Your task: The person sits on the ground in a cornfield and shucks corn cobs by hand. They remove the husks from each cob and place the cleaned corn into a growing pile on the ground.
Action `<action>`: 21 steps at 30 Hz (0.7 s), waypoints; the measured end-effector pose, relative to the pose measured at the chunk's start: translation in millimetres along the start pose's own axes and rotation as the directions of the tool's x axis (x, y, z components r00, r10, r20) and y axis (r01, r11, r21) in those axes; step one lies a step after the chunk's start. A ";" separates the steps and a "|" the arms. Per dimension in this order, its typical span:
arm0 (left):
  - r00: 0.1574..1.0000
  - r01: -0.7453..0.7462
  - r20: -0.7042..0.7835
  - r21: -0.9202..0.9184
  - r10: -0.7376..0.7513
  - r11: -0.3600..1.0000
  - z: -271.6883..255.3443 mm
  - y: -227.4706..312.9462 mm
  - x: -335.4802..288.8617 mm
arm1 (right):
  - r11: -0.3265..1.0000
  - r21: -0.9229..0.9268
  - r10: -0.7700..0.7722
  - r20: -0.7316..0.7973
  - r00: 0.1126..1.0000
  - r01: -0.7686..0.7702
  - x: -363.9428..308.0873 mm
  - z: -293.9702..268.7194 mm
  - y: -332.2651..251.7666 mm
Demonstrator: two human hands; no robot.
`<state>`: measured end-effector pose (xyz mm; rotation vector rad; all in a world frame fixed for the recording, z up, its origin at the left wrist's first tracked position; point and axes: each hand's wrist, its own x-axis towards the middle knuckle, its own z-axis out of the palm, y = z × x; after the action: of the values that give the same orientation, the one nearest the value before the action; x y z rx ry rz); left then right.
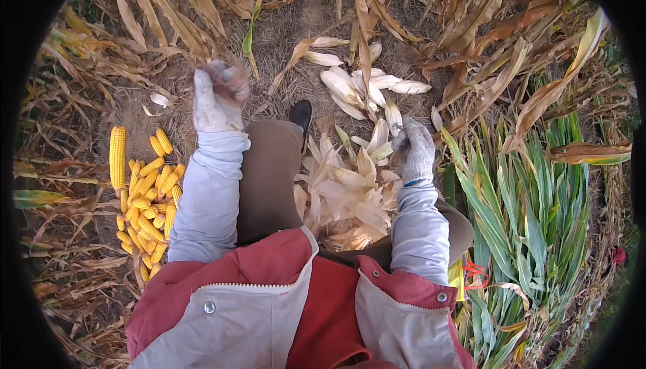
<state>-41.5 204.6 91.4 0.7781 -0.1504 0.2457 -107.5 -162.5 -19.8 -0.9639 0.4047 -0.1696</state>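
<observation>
My left hand (219, 94), in a whitish work glove, is raised beyond my left knee. Its fingers are smeared by motion, with a reddish-brown blur at them, so what they hold, if anything, is unclear. My right hand (415, 150), gloved with grey fingertips, is curled closed at the end of a pale ear of corn in its husk (393, 117). Left of my left arm lies a pile of husked yellow corn cobs (149, 197). One larger-looking yellow cob (118, 158) shows at the pile's far left; whether it rests there or is in the air I cannot tell.
More ears in pale husks (350, 88) lie on the ground ahead. Stripped husks (353, 184) are heaped between my legs. Cut green corn leaves (531, 207) lie at my right, by a yellow item with a red cord (474, 275). Dry corn stalks (498, 26) surround the spot.
</observation>
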 end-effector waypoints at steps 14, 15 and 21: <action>0.466 0.845 0.490 -0.001 -0.737 0.534 43.7 -218.6 -20.4 | 0.344 -0.686 -0.470 0.465 0.750 0.641 -30.2 34.9 -16.5; 0.460 0.838 0.495 0.032 -0.737 0.544 54.1 -220.4 -31.6 | 0.231 -0.703 -0.486 0.516 0.706 0.672 -29.5 33.0 -14.8; 0.280 0.747 0.359 0.501 -0.891 0.437 71.6 -182.4 -47.8 | 0.202 -0.750 -0.704 0.335 0.626 0.630 -10.1 -4.9 -23.4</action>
<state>-40.7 20.9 8.1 1.0635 -0.2789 -1.0732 -117.8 -176.2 -0.3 -2.0982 0.0596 -0.9148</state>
